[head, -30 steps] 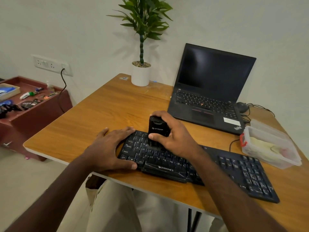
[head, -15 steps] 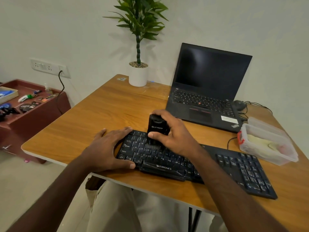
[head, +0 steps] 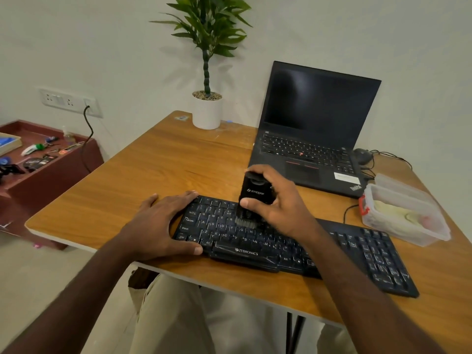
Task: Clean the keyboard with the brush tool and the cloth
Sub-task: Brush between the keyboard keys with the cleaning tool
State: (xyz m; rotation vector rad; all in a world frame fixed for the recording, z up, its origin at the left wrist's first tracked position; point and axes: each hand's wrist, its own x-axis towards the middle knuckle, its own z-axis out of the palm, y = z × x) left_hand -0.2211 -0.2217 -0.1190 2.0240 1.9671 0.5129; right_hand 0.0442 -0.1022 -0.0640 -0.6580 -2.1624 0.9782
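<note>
At the far left stands one dark red side cabinet (head: 51, 164) with a scatter of small items on its top, too small to count, and above it one wall socket panel (head: 69, 102) with one black cable (head: 86, 139) plugged in and hanging down. One wooden table (head: 153, 169) fills the middle. The left hand (head: 163, 223) lies flat at the left end of the one black keyboard (head: 357, 251), its fingers straight along the far left corner and the thumb pressed against the near edge, steadying it without curling round it. The keyboard lies along the near edge of the table, running from the left hand to the right. Behind, at the far edge of the table, stands one green plant (head: 207, 29) in one white pot (head: 206, 113). The right hand (head: 278, 203) grips one black brush tool (head: 255, 192) upright, thumb on its near face and fingers wrapped over the far side, and its bristles touch the keys in the left half of the keyboard. Further right sits one open black laptop (head: 314, 118) with a dark screen, one black mouse (head: 362, 154) beside it, and one clear plastic box (head: 403, 213) near the right edge, holding something pale that may be the cloth, though I cannot tell.
</note>
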